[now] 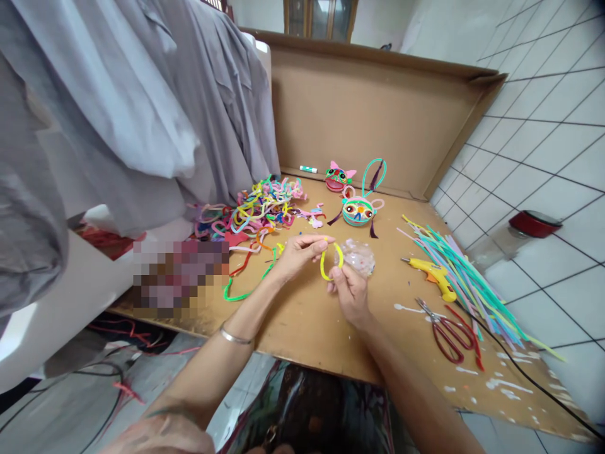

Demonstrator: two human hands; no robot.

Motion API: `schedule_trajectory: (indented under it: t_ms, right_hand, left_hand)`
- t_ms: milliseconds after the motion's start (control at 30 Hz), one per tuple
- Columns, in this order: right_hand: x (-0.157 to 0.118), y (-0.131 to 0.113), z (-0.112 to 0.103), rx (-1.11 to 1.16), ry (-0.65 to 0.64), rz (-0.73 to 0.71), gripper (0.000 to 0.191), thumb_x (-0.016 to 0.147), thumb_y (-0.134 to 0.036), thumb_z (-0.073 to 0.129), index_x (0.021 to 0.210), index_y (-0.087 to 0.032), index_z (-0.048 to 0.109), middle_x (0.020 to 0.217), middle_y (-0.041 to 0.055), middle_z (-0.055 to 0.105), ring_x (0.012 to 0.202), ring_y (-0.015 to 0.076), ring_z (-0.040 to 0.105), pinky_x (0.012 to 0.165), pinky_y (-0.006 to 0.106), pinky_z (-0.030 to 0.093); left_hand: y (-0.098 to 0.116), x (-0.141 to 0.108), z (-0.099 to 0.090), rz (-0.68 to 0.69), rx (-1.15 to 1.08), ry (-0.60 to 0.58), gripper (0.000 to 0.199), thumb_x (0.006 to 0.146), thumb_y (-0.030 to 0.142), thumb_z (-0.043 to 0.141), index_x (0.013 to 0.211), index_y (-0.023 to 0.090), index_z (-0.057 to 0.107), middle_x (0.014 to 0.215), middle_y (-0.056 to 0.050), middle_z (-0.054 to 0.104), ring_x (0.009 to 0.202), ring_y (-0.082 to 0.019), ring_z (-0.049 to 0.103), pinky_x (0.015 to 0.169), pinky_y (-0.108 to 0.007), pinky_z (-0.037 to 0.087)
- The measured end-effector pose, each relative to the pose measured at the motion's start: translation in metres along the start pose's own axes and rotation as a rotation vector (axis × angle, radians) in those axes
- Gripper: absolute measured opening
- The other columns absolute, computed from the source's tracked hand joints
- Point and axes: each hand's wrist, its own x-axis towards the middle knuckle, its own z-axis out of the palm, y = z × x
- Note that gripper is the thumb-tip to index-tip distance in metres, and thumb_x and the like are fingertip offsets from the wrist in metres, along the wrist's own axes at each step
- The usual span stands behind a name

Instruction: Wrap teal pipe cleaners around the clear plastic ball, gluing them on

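Observation:
A yellow pipe cleaner (323,267), bent into a loop, is held up over the cardboard-covered table between my two hands. My left hand (306,253) pinches the top of the loop. Lower down on its right side, my right hand (348,290) grips it with closed fingers. Just behind my right hand lies a clear plastic piece (362,255) with whitish bits on it. Green and orange pipe cleaners (241,296) lie on the table left of my left forearm.
Tangled colourful pipe cleaners (265,205) heap up at the left. Two decorated animal-face ornaments (358,211) and a glue stick (308,169) are at the back. On the right lie a yellow glue gun (432,274) with its cord, red-handled scissors (447,334) and straight pipe cleaners (477,290).

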Motion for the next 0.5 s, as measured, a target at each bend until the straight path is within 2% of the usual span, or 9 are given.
schedule_trajectory:
  t_ms: [100, 267, 500]
  right_hand:
    - [-0.0013, -0.0016, 0.0018, -0.004, -0.006, 0.000, 0.042, 0.101, -0.043, 0.040, 0.067, -0.022, 0.053, 0.057, -0.0032, 0.054, 0.053, 0.0114, 0.052, 0.059, 0.026, 0.041]
    - [-0.0023, 0.0001, 0.0027, -0.018, -0.014, 0.014, 0.040, 0.101, -0.043, 0.040, 0.071, -0.021, 0.054, 0.059, -0.0029, 0.056, 0.055, 0.0121, 0.054, 0.060, 0.026, 0.043]
    - [-0.0035, 0.0054, 0.0049, -0.025, -0.044, 0.046, 0.041, 0.101, -0.042, 0.041, 0.068, -0.021, 0.052, 0.056, -0.0033, 0.054, 0.053, 0.0115, 0.052, 0.058, 0.026, 0.040]
  left_hand:
    - [0.0014, -0.0018, -0.0005, -0.006, 0.003, -0.070, 0.043, 0.068, 0.055, 0.081, 0.089, 0.017, 0.081, 0.066, 0.000, 0.059, 0.053, -0.007, 0.039, 0.052, -0.023, 0.034]
    - [0.0040, -0.0031, -0.0017, -0.005, 0.024, -0.141, 0.042, 0.072, 0.053, 0.079, 0.092, 0.016, 0.081, 0.066, 0.000, 0.056, 0.054, -0.007, 0.040, 0.052, -0.023, 0.034]
    - [0.0078, -0.0048, -0.0004, -0.020, -0.002, -0.179, 0.040, 0.072, 0.052, 0.079, 0.090, 0.016, 0.081, 0.067, 0.000, 0.056, 0.053, -0.006, 0.040, 0.052, -0.022, 0.033]
